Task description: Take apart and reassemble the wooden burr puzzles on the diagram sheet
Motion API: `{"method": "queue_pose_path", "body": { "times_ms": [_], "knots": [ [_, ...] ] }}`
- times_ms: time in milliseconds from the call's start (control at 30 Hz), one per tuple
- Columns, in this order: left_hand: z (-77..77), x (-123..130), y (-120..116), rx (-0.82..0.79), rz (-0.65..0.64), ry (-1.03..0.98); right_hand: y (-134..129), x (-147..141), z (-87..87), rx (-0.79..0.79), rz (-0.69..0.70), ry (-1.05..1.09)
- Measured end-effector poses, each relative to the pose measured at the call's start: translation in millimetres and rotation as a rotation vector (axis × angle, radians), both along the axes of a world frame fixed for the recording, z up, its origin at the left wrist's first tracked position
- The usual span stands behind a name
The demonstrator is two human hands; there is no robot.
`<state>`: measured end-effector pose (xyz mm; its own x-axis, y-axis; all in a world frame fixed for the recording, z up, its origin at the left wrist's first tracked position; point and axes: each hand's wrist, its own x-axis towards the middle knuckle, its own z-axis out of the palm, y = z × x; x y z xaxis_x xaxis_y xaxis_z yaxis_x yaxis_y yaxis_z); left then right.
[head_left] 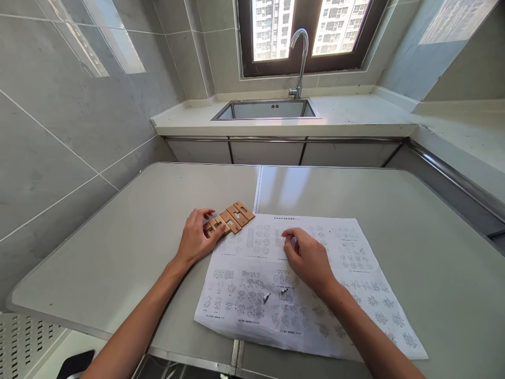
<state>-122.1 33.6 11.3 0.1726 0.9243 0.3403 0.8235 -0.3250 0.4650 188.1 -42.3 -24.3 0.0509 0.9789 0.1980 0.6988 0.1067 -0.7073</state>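
Observation:
Flat wooden puzzle pieces [238, 215] with cut-outs lie side by side in a slanting row on the table, their near corner at the edge of a paper sheet. My left hand [196, 235] grips the left end of the row, thumb on the near side and fingers on the far side. The large white instruction sheet [252, 266] is printed with small diagrams and has two small torn spots near its middle. Over its upper part rests my right hand [310, 260], fingers curled and thumb close to the index finger, with nothing visible in it.
The pale folding table [118, 252] has a seam down its middle. Behind it stand a white counter [355, 113], a steel sink [264, 118] and a tap [303, 58] below a window. A tiled wall [51, 131] borders the left. A dark object [74, 363] lies below the table's front-left edge.

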Motion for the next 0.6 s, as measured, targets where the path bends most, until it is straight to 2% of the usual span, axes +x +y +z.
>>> {"method": "queue_pose_path", "body": {
  "times_ms": [167,600],
  "knots": [
    [-1.3,10.3,-5.9,0.029,-0.050,0.076,-0.3,-0.2,1.3,-0.015,-0.006,0.000],
    [-9.5,7.5,-3.9,0.002,0.037,0.135,2.2,0.8,0.9,-0.004,-0.003,0.001]
  ]
}}
